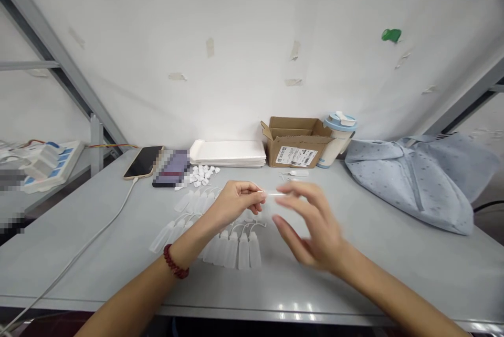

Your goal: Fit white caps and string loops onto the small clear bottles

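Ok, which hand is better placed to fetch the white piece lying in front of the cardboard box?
Probably the right hand: it is open and nearer the white piece. The left hand is pinching a thin clear piece.

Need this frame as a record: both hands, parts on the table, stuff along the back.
left hand: pinching a thin translucent piece
right hand: open, motion-blurred, by that piece; contact unclear
parts: translucent bottles with thin tubes, lying in rows; small white caps in a loose pile
back, left to right: phone, open cardboard box, blue-lidded cup
surface: grey table
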Action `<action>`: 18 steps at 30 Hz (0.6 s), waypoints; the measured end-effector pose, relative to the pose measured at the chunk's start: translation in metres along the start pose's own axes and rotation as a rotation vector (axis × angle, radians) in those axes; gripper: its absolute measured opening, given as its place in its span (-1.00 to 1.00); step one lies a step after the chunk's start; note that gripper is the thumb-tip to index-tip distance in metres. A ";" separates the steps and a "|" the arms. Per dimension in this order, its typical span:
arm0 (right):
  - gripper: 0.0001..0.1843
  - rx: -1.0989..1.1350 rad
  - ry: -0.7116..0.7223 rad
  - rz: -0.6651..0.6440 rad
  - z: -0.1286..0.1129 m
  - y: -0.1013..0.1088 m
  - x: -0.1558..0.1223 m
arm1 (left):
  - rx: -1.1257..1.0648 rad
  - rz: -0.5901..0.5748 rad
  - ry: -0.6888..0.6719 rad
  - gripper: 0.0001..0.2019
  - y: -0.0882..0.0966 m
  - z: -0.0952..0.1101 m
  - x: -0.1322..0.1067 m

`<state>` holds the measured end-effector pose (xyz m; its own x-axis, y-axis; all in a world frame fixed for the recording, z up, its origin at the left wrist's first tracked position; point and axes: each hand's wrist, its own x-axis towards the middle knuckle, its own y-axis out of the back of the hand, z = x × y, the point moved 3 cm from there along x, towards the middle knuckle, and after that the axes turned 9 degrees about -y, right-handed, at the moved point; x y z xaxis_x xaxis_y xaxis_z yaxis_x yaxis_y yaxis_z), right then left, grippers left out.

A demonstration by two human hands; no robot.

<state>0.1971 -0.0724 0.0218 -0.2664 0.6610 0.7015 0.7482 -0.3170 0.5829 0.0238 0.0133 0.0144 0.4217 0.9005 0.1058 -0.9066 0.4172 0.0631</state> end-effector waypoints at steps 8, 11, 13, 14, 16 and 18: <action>-0.61 -0.096 0.076 -0.071 0.052 -0.044 0.022 | 0.047 -0.004 -0.003 -0.76 -0.002 0.004 0.000; -0.63 -0.087 0.071 -0.028 0.050 -0.042 0.017 | 0.017 -0.013 -0.002 -0.69 -0.002 0.002 0.000; -0.63 -0.096 0.080 -0.018 0.048 -0.042 0.019 | 0.006 -0.032 0.025 -0.62 -0.002 -0.002 0.001; -0.63 -0.101 0.083 -0.014 0.047 -0.042 0.020 | 0.015 -0.040 0.044 -0.58 -0.001 -0.003 0.001; -0.63 -0.108 0.084 -0.013 0.046 -0.043 0.022 | 0.054 -0.051 0.070 -0.55 -0.001 -0.006 0.001; -0.65 -0.112 0.082 -0.017 0.047 -0.043 0.021 | 0.093 -0.054 0.066 -0.54 -0.002 -0.006 0.001</action>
<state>0.1878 -0.0129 -0.0075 -0.3304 0.6107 0.7197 0.6719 -0.3833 0.6337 0.0256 0.0142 0.0085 0.4657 0.8843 0.0343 -0.8760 0.4552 0.1595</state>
